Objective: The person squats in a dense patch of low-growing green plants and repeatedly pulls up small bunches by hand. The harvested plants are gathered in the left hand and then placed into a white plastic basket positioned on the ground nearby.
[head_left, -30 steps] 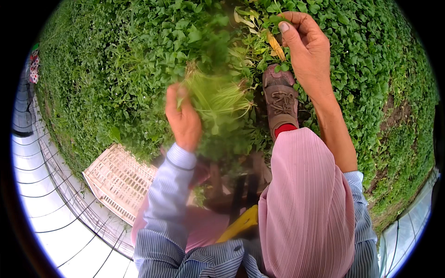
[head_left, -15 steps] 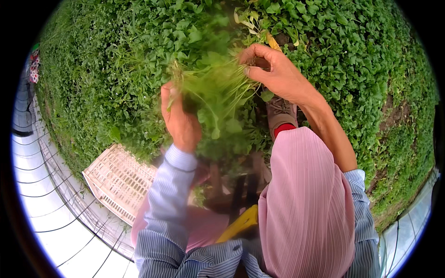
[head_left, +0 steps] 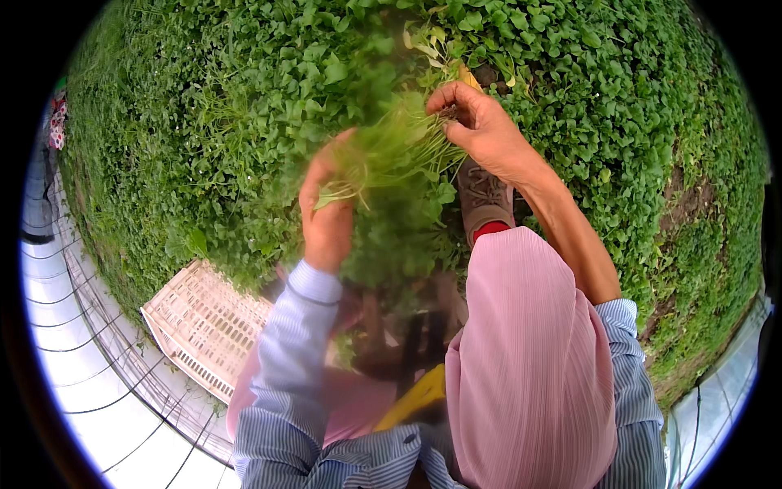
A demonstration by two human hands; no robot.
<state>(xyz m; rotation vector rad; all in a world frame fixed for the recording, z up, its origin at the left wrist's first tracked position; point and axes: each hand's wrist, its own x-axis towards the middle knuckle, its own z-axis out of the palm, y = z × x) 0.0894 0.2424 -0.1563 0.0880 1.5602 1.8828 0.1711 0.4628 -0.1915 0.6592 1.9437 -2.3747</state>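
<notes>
In front of me a bunch of leafy greens (head_left: pixel 399 143) with thin pale-green stems stretches between my hands, partly smeared by motion. My right hand (head_left: pixel 485 134) pinches its dark root end between thumb and curled fingers. My left hand (head_left: pixel 327 208) is closed at the other side of the bunch, with a few stems and leaves lying across the palm and fingers. Its fingertips are blurred and partly hidden by leaves. Some yellowed leaves (head_left: pixel 432 45) lie just beyond the bunch.
Low green plants (head_left: pixel 228 130) cover the ground all round. A white slatted plastic crate (head_left: pixel 216 322) is at my left. My shoe (head_left: pixel 486 191) stands among the plants under my right arm, and my pink-covered knee (head_left: pixel 529 350) rises nearby. White sheeting (head_left: pixel 69 342) lines the left edge.
My left hand has turned and shifted slightly right; its fingers now sit nearer the middle of the bunch. My right hand keeps its pinch and has moved little.
</notes>
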